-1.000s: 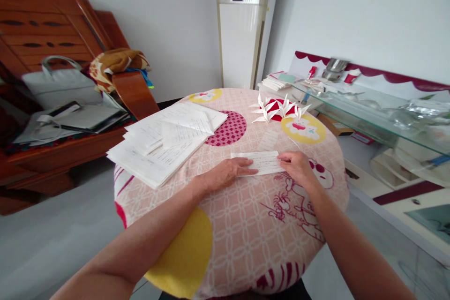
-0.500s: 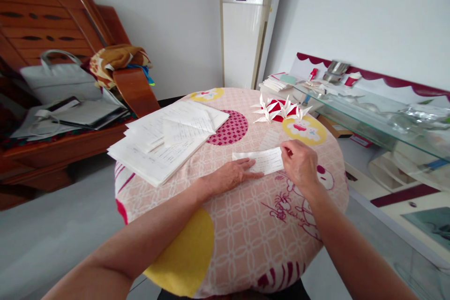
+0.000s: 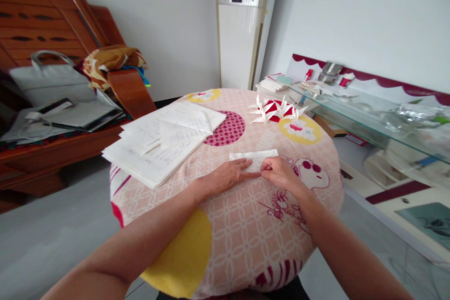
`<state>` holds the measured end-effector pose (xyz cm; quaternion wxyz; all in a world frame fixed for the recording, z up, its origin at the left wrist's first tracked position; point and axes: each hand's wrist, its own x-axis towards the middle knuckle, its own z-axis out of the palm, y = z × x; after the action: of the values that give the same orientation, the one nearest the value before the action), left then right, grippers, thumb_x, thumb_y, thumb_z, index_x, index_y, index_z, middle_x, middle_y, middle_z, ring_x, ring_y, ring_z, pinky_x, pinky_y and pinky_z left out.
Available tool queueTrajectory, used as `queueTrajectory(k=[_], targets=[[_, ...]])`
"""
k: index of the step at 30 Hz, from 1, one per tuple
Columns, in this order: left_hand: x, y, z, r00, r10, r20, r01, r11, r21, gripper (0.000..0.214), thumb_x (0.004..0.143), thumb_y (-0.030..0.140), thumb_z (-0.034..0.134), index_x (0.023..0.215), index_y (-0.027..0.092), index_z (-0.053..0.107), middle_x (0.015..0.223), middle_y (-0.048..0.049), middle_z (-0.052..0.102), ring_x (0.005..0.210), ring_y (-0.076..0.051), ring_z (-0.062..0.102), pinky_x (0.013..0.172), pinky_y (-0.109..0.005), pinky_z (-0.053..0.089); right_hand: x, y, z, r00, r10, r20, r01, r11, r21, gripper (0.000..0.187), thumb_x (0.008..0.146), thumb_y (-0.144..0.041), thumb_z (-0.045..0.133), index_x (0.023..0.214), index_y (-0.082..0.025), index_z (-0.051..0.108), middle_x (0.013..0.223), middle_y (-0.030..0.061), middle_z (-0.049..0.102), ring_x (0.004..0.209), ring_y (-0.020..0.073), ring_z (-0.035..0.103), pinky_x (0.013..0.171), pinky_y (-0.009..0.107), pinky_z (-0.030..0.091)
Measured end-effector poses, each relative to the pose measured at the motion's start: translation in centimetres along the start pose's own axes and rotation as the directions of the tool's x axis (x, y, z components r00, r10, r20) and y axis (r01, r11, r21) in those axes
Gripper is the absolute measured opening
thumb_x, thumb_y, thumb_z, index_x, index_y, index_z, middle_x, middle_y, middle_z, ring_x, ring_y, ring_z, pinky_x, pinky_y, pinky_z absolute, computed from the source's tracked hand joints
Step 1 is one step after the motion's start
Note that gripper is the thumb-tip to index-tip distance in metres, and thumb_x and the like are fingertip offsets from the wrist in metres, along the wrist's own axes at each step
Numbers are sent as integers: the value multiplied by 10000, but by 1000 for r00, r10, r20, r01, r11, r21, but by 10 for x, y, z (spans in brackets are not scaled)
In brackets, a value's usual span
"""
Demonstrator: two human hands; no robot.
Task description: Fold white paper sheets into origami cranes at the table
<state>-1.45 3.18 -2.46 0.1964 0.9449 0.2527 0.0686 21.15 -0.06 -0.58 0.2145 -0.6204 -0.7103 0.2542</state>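
Note:
A folded strip of white paper [image 3: 253, 154] with handwriting lies on the patterned tablecloth in front of me. My left hand [image 3: 230, 174] rests flat on its left part, fingers stretched out and spread. At the strip's near edge, close to my left fingertips, my right hand [image 3: 279, 173] is closed with thumb and index finger pressed together on the paper. Its other fingers are curled in. Beyond, several white folded paper cranes [image 3: 277, 110] stand in a group. A stack of written sheets [image 3: 158, 150] lies to the left, a folded sheet [image 3: 184, 127] on top.
The round table wears a pink cloth [image 3: 232, 239]. On the right is a glass-topped cabinet [image 3: 369, 126] with papers, metal bowls [image 3: 330, 72] and plastic bags. At left a wooden bench [image 3: 35, 150] holds a grey bag [image 3: 52, 79] and a laptop [image 3: 87, 115]. An air conditioner [image 3: 237, 37] stands behind.
My right hand has moved from the strip's right end leftward and nearer to me, down to its near edge. My left hand stays on the paper. The view has shifted slightly.

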Motion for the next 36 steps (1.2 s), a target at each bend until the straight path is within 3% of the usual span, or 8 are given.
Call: queueTrajectory(k=[11,16,18,21,23,27,32,36], targets=[[-2,5,-5,999,16,-40,-18,998,-65,482,990,231,351,1414,338,555,1541,-70,467,1438,-257,397,1166,-382,291,-8,29,-30,991,118,-68,-122,990,-69,129,633,-83,572,574,-187,622,513,-21,616,497,130,560,500,223,362],[-2,6,-6,996,18,-87,-28,993,-114,460,964,222,409,1369,327,600,1505,-59,514,1406,-256,442,1158,-368,315,-8,43,-42,954,291,-74,-287,956,51,132,687,-136,539,661,-186,658,472,-22,607,418,140,549,470,232,378],[-2,6,-5,997,18,-72,-24,997,-80,465,967,226,412,1386,330,584,1515,-51,503,1416,-255,430,1160,-364,315,-8,40,-37,950,220,-220,-207,975,82,157,734,-183,534,742,-186,691,562,8,671,489,157,597,504,240,407],[-1,8,-6,1000,20,12,-20,1000,12,489,1001,239,350,1456,329,506,1566,-43,436,1457,-248,368,1182,-381,285,-12,30,-25,907,-8,-422,-26,997,-74,195,794,-235,535,819,-192,724,712,52,731,636,181,644,595,261,428],[-1,8,-7,998,21,61,-24,999,47,499,1022,244,302,1489,321,461,1595,-45,388,1478,-251,330,1193,-406,268,-15,24,-17,927,-84,-365,17,983,-184,200,825,-254,539,819,-191,729,683,54,716,627,185,627,604,274,406],[-8,-3,-9,997,71,28,-70,996,-50,487,1051,319,242,1468,300,494,1608,-53,358,1483,-267,324,1196,-446,274,-16,20,-9,979,-24,-201,-21,977,-214,147,780,-185,572,764,-190,719,673,50,713,625,185,626,600,272,390],[-25,-28,-11,980,171,-105,-192,953,-235,503,1052,436,260,1305,233,645,1478,-86,541,1412,-274,441,1173,-483,331,-13,27,-11,972,95,-216,-120,987,-107,144,734,-191,615,832,-188,720,651,30,695,596,181,612,573,265,394],[-34,-25,-19,976,181,-122,-208,944,-256,377,1034,391,379,1211,234,673,1425,-67,594,1401,-257,461,1163,-484,353,-12,32,-11,967,98,-235,-113,992,-50,186,715,-227,648,882,-185,717,639,16,678,595,180,605,573,265,410]])
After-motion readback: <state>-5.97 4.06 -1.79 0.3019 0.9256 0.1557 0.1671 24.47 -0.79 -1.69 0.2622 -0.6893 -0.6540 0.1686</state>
